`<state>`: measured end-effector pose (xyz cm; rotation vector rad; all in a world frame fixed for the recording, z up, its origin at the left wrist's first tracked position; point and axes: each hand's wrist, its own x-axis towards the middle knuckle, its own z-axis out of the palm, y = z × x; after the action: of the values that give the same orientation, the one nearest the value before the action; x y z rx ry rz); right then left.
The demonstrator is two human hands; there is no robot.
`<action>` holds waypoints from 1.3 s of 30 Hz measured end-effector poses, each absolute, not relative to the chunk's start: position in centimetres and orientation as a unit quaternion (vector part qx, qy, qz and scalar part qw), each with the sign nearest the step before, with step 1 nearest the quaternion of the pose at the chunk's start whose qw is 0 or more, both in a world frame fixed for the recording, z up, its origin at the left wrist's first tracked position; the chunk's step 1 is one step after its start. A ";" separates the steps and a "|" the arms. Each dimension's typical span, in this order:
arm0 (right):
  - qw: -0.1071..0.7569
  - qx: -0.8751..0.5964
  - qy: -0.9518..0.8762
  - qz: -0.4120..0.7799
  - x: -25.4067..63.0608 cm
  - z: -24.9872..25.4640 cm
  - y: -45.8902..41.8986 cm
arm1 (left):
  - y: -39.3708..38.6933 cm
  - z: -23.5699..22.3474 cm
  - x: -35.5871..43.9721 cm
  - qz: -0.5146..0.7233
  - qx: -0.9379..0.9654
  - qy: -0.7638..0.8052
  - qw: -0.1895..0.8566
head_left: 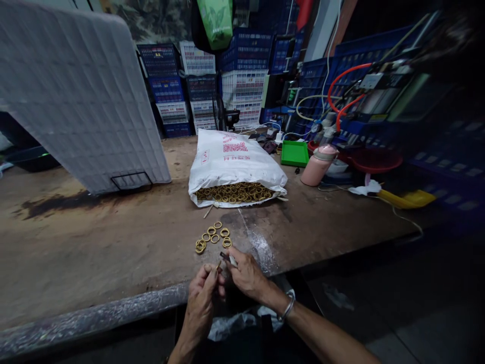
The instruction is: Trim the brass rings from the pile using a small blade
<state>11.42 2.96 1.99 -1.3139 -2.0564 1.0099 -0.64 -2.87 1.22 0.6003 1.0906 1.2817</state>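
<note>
Two bare hands work close together at the lower centre of the frame, just beyond the front edge of a brown bench (125, 242); I cannot tell whether they touch. The left hand (204, 289) pinches a thin brass-coloured piece (219, 264), seen edge-on, between thumb and fingers. The right hand (248, 273), a silvery bracelet (290, 305) at its wrist, is closed around a small dark-tipped tool (225, 257) angled toward that piece.

Just past the hands, near the middle, lies a loose scatter of brass-coloured rings (215, 238), some overlapping. Beyond them a white sack (231, 162) with red print lies with its mouth toward us, full of similar rings; its bulk hides the bench behind it.

A tall pale ribbed panel (87, 101) leans across the upper left, blocking much of the view there. Right of the sack are a green tray (294, 153), a pink bottle (317, 167) and, farther right, a red dish (375, 160) and a yellow scoop (409, 199). A machine with red hoses (379, 96) crowds the upper right. Blue and white crates (246, 50) rise in stacks along the back, with a green bag (216, 23) hanging before them at top centre.
</note>
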 end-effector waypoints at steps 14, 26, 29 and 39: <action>0.109 -0.445 -0.856 0.240 11.0 2.2 1.9 | -2.8 1.0 -1.0 0.550 0.328 0.533 0.553; 0.083 -0.456 -0.855 0.232 11.2 2.2 2.5 | -3.1 1.0 -0.7 0.567 0.362 0.530 0.516; 0.079 -0.455 -0.857 0.228 11.0 2.5 2.2 | -2.9 1.1 -0.8 0.573 0.342 0.528 0.525; 0.063 -0.468 -0.857 0.207 10.6 2.3 1.7 | -3.1 0.8 -1.1 0.567 0.359 0.521 0.527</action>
<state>10.58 1.70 2.28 -1.4132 -2.5901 0.6270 -1.15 -3.08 0.80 0.8594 1.2465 1.3557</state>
